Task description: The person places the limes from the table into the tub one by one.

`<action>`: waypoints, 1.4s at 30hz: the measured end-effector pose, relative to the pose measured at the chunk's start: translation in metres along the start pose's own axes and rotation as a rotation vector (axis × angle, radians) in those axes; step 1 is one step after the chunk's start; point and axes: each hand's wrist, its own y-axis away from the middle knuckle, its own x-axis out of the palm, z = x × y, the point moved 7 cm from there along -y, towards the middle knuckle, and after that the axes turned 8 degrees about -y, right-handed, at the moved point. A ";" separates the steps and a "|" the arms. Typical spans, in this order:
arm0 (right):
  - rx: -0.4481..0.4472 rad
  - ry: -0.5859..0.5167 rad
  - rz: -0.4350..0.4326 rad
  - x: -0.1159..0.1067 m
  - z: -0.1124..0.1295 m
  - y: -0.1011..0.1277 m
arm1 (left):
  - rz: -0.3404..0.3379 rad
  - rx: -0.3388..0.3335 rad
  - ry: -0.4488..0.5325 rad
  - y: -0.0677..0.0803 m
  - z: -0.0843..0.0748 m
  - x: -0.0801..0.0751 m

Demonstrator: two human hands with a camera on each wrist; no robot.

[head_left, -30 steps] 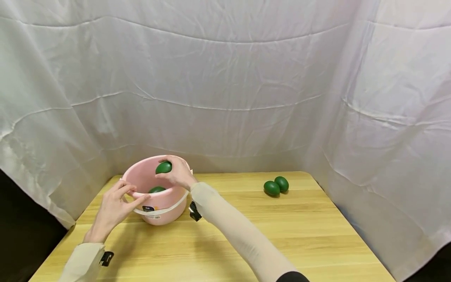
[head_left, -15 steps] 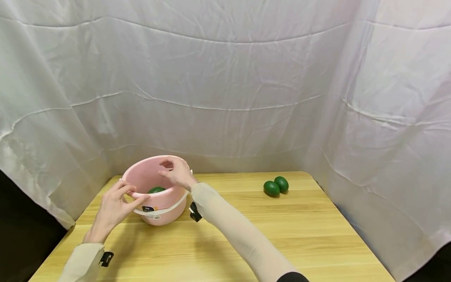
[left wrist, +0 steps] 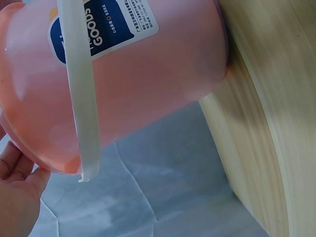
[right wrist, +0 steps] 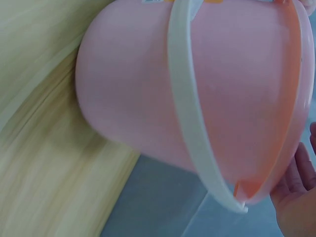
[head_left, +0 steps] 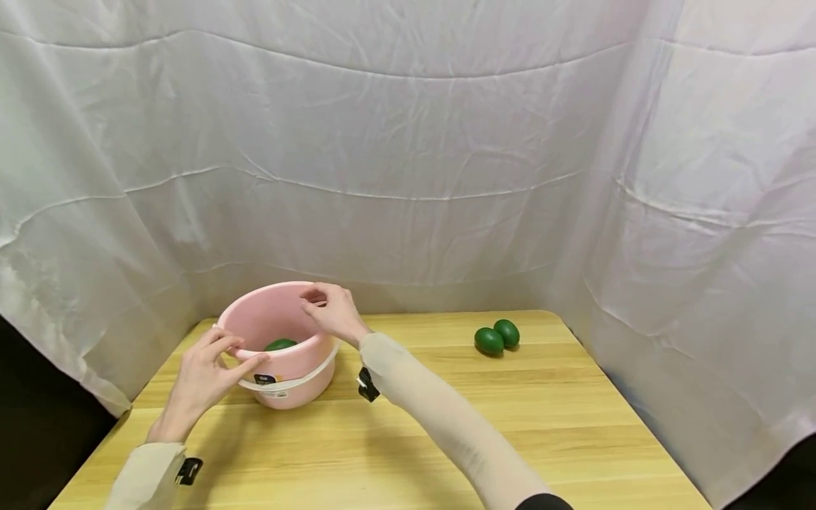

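A pink plastic bucket with a white handle stands at the table's left side. My left hand holds its near-left rim, thumb on the outside and fingers over the edge; in the left wrist view that hand is partly cut off. My right hand is over the bucket's right rim, fingers loosely bent and nothing between them; whether it touches the rim I cannot tell. A smooth, dark green oval fruit shows inside the bucket, and the wall hides the rest of the bottom.
Two similar green fruits lie side by side at the back right of the wooden table. Pale cloth hangs behind the table and at both sides. The white handle hangs down across the bucket's front.
My right hand has let go of a green fruit inside the bucket, and the hand has then moved slightly right toward the rim. The left hand has kept its hold on the rim.
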 end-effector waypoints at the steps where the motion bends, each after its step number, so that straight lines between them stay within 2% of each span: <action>1: -0.008 -0.005 -0.008 -0.004 -0.001 0.001 | 0.001 -0.002 0.000 0.000 0.000 0.000; 7: -0.053 -0.015 -0.048 -0.025 -0.010 0.008 | 0.009 -0.010 0.003 0.000 0.001 0.001; 15: -0.052 -0.033 -0.089 -0.047 -0.029 0.020 | 0.009 -0.031 0.019 -0.002 0.002 -0.002; 26: 0.001 -0.053 -0.059 -0.070 -0.065 0.045 | 0.028 -0.071 0.035 -0.002 0.006 -0.004; 36: 0.051 -0.083 -0.095 -0.095 -0.092 0.066 | 0.020 -0.060 0.022 0.000 0.003 -0.003; 42: 0.099 -0.033 -0.134 -0.114 -0.122 0.078 | 0.032 -0.056 0.047 -0.001 0.002 0.000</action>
